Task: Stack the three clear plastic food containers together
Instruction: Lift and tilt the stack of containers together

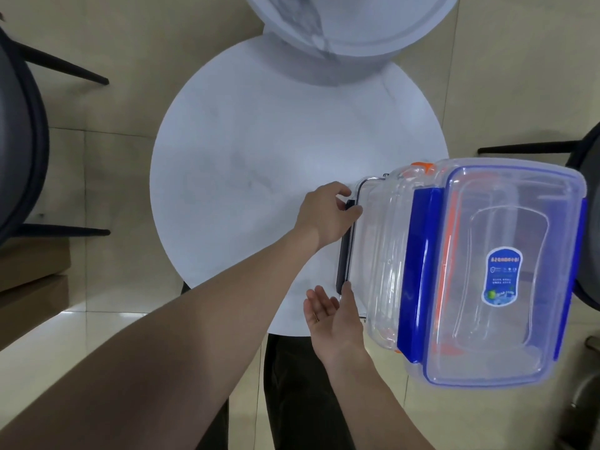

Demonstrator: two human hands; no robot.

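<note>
Three clear plastic food containers stand stacked on the right edge of a round white table (pixel 259 141). The top container (pixel 506 274) has a blue-rimmed lid, blue clasps and a blue sticker. Orange trim marks the middle container (pixel 418 168). The bottom container (pixel 367 228) has a black clasp on its left side. My left hand (pixel 324 216) pinches the upper end of that black clasp. Below it, my right hand (pixel 334 315) is spread palm-up, its thumb against the bottom container's near left corner.
A second round marble table (pixel 350 24) overlaps the far side. Dark chairs stand at the left (pixel 22 141) and right (pixel 584 164). A brown box (pixel 32 264) sits on the floor at the left. My dark trousers (pixel 292 384) show below the table edge.
</note>
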